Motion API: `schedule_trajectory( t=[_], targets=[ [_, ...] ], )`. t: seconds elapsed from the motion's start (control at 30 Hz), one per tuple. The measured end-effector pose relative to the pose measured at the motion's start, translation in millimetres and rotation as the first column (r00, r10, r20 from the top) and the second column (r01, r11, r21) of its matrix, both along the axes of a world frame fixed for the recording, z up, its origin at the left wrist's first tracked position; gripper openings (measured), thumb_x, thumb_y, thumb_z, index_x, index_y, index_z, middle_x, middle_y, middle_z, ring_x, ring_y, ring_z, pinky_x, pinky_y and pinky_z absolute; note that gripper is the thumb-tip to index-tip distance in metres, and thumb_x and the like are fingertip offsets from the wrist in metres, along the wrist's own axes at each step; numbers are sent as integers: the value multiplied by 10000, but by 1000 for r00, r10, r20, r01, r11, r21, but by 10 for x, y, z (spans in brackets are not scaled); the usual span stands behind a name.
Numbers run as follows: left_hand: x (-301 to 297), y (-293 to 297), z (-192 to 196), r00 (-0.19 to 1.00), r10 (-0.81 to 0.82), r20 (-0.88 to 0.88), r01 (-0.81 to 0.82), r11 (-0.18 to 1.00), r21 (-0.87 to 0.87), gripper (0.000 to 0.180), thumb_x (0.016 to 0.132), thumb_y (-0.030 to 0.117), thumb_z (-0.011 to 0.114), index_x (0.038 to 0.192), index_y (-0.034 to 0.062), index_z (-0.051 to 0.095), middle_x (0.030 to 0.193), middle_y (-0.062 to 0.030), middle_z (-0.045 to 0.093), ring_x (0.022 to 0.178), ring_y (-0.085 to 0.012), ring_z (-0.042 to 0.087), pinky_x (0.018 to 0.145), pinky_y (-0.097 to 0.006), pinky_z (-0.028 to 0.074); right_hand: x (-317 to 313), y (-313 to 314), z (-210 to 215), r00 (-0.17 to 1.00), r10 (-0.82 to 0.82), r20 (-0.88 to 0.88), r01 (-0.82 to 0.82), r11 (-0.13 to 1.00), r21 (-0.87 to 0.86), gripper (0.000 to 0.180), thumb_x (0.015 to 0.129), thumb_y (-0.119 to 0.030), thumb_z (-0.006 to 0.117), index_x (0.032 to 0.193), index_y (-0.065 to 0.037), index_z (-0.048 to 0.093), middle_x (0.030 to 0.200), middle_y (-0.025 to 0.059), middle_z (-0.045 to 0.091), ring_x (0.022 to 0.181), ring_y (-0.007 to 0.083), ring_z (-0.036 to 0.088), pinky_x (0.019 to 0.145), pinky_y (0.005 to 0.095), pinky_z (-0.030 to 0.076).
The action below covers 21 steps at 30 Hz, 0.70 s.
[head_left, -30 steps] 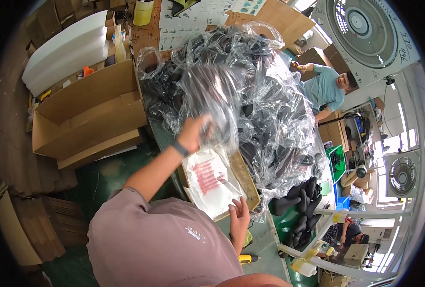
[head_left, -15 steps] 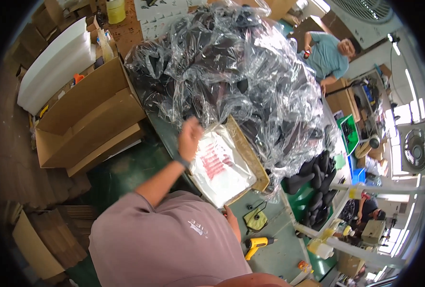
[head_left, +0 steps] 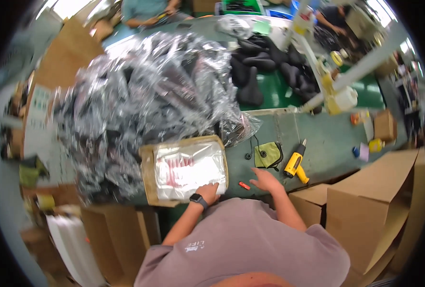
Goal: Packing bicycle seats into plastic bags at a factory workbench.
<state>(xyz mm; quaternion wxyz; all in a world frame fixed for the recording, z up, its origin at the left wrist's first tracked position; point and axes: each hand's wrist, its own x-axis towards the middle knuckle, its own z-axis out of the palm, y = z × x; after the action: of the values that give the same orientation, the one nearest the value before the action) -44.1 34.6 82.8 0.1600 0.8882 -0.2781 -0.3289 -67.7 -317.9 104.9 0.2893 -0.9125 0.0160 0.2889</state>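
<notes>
A shallow cardboard box (head_left: 147,178) on the table holds a stack of clear plastic bags (head_left: 207,163) with red print. My left hand (head_left: 208,192), with a dark watch on its wrist, rests on the near right corner of the stack, fingers extended. To the right, my right hand (head_left: 266,180) is over the table's near side, its fingers apart and nothing in them. Between the two hands lies a small red object (head_left: 244,185), too small to identify. Just beyond my right hand is a yellow-green pouch (head_left: 268,155) with a black cord.
A yellow and black heat gun (head_left: 295,162) lies right of the pouch. Plastic-wrapped dark items (head_left: 160,86) form a big heap behind the box. Black saddle-shaped pieces (head_left: 250,88) lie farther back. Cardboard cartons (head_left: 360,201) stand at the near right; people work across the table.
My view has swung to the right. My left hand has come down from above the box's far corner onto the bags' near corner. My right hand has left the box's edge.
</notes>
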Motion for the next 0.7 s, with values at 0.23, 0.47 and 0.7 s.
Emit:
schedule_trajectory(
  t=[0.23, 0.47, 0.7],
  targets=[
    [346, -1098, 87, 989, -55, -138, 62, 997, 44, 678, 1005, 361, 782, 1569, 53, 566, 1344, -280, 741, 1232, -455, 719, 1042, -536, 590, 356, -1446, -594, 975, -121, -186, 118, 993, -25, 817, 958, -430, 810, 1632, -55, 542, 1532, 270, 662, 1407, 450, 641, 1195, 507, 521],
    [513, -1826, -83, 986, 22, -166, -36, 996, -80, 684, 1035, 370, 753, 1597, 45, 536, 1345, -298, 727, 1219, -478, 709, 1021, -539, 582, 2311, -2798, -1035, 590, -719, 367, 690, 685, 234, 1158, 902, -382, 875, 1761, -12, 192, 1716, 401, 359, 1571, 518, 437, 1274, 531, 434],
    [772, -2255, -48, 972, 103, -212, -111, 994, -23, 616, 1072, 353, 718, 1581, 44, 562, 1312, -240, 742, 1211, -439, 717, 1016, -509, 583, 4264, -3874, -1540, -246, -543, -803, 354, -822, 447, 1371, 793, -693, 949, 1768, -41, 238, 1800, 239, 275, 1630, 518, 291, 1295, 721, 320]
  ],
)
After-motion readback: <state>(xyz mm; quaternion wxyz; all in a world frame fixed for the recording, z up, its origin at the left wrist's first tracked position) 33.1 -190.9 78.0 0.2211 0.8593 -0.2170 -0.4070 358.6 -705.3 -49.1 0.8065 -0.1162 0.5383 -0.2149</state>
